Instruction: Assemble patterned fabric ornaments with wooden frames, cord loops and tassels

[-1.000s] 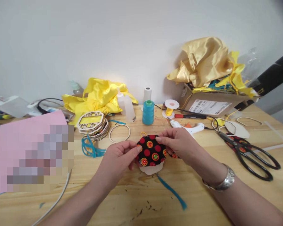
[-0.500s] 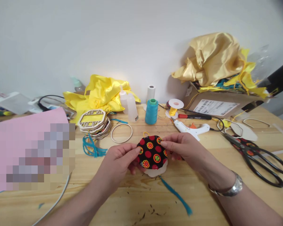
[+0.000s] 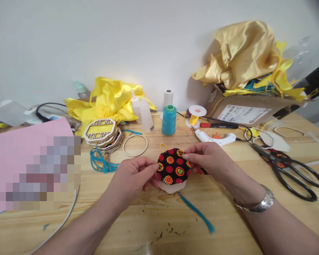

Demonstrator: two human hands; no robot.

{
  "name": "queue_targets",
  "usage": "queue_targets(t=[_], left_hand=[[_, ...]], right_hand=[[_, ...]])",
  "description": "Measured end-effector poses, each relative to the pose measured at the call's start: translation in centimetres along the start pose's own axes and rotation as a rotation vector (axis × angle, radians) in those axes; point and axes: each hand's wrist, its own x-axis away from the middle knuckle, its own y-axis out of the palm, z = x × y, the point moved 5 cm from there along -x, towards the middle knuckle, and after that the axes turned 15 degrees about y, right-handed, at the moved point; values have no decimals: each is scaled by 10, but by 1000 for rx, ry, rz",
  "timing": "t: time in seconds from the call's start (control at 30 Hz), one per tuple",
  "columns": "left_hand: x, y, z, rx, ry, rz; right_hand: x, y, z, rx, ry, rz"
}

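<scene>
My left grip point(image 3: 133, 174) and right grip point(image 3: 207, 159) are pinching the cloth point(image 3: 173, 167) just below frame centre, ideally tensioning it evenly.

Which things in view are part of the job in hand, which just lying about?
Likely the job:
- patterned fabric, pinched by left hand and right hand
- pale piece beneath
- teal tassel
- yellow loop

Untouched, seemingly lying about:
- scissors
- glue gun
- thread cone
- wooden ring
- pink sheet

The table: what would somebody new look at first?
Probably the black patterned fabric in the middle, pinched by the left hand and right hand. Next, the shiny gold cloth heaped on the cardboard box, back right. Then the big black scissors lying on the right.
</scene>
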Motion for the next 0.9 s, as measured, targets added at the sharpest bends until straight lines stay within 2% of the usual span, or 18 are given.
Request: queue_targets(t=[0.3,0.53,0.67,0.83,0.9], left_hand=[[0,0,-1,29,3,6],[-2,0,-2,63,41,-57],[-1,1,-1,121,55,-65],[2,7,-6,247,-6,-99],[2,7,-7,261,9,-86]], right_hand=[[-4,-1,2,-40,0,4],[-6,-1,4,-18,-3,-15],[-3,0,1,-13,-76,-73],[8,11,-5,-87,-108,-190],[11,10,-9,-76,-146,-189]])
